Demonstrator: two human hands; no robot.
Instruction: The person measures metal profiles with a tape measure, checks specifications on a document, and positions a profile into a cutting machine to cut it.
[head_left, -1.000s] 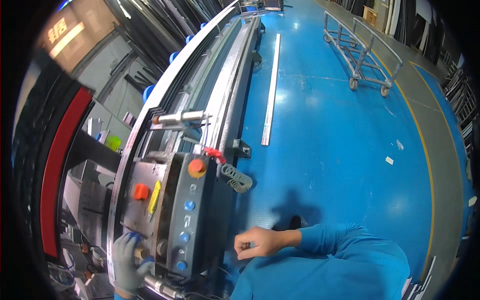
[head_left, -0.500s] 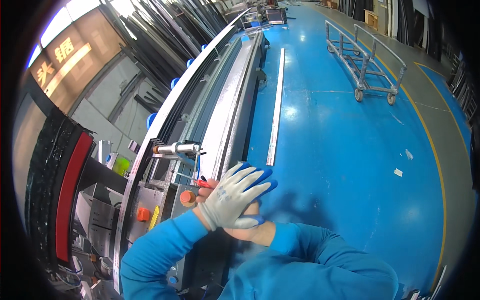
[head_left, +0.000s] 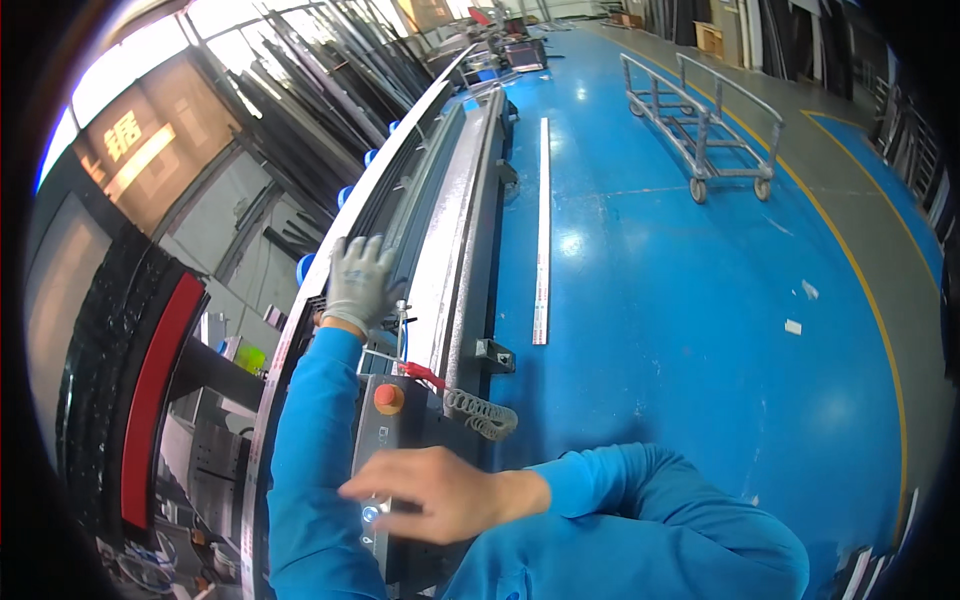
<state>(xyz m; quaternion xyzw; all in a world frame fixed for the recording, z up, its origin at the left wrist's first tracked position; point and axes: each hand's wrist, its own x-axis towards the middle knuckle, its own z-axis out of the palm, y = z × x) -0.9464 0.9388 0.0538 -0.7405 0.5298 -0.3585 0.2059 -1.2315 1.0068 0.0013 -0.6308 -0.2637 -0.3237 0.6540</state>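
Note:
My left hand, in a white work glove, lies over the near end of the long machine bed, fingers stretched and spread. It is beside a metal clamp cylinder, which it partly covers. My bare right hand is over the control panel, thumb and forefinger apart around a lit blue button; whether it touches the panel I cannot tell. Above it on the panel is a red-orange mushroom button. A red-handled air gun with a thin nozzle rests between my hands, near a coiled hose.
The long bed runs away ahead, with a pale profile on the blue floor beside it. A metal trolley stands at far right. Dark bars lean at left; a red-edged black machine part is near left.
My hands have parted. The gloved left hand has moved forward onto the machine bed, and the right has come down over the panel. The air gun and coiled hose now show.

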